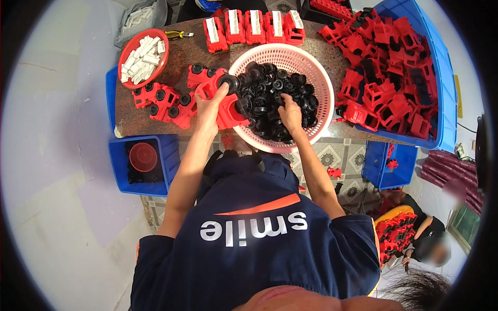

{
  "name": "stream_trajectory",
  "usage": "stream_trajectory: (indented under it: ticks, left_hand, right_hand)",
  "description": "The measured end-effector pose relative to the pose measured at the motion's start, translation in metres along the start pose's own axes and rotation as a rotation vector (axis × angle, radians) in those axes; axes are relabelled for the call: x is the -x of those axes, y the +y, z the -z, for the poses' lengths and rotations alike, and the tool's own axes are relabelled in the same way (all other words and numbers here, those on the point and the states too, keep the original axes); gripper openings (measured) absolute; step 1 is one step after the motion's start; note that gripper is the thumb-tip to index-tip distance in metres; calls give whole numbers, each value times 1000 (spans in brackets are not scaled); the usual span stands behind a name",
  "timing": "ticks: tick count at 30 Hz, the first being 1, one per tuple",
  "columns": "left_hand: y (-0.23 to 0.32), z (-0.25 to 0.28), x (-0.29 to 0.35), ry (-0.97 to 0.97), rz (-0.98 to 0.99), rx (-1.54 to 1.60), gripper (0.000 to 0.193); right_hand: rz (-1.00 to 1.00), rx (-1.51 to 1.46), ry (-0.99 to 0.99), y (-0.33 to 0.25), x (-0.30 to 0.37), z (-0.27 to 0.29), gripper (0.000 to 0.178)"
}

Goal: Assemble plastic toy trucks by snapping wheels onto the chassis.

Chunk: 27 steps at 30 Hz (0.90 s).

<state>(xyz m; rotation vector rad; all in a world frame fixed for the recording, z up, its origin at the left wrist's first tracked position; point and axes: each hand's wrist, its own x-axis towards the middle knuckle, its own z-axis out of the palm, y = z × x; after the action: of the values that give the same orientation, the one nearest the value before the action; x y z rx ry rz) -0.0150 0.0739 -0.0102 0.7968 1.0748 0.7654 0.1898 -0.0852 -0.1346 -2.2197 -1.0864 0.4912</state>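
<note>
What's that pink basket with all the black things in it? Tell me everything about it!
The pink basket is round, looks like plastic, and has slotted, lattice-like walls. It sits upright on the brown table, piled with small black wheels. The right hand reaches into the wheels, and the left hand holds a red toy body against its left rim.

both forearms enter from the lower edge, bare below short dark sleeves, and extend toward the far side. left hand [210,106]: fingers curled closed in a grip, thumb raised toward the far right, wrist straight. right hand [290,115]: palm down, fingers bent downward with tips hidden, wrist slightly flexed. the hands are near each other, not touching.
</note>
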Motion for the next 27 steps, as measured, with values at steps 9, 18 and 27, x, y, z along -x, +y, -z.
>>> stream_trajectory:
  ticks: [9, 18, 27]
  left_hand:
    - [7, -19, 8, -68, -82, 20, 105]
    - [11, 6, 10, -187, 70, -4, 107]
    - [29, 16, 61, -479, -93, 58, 93]
  right_hand:
    - [-12, -1057, -330, -149, 26, 73, 20]
    - [-198, -891, -302, -155, 40, 50, 74]
    - [72, -749, -177, -185, 49, 59, 80]
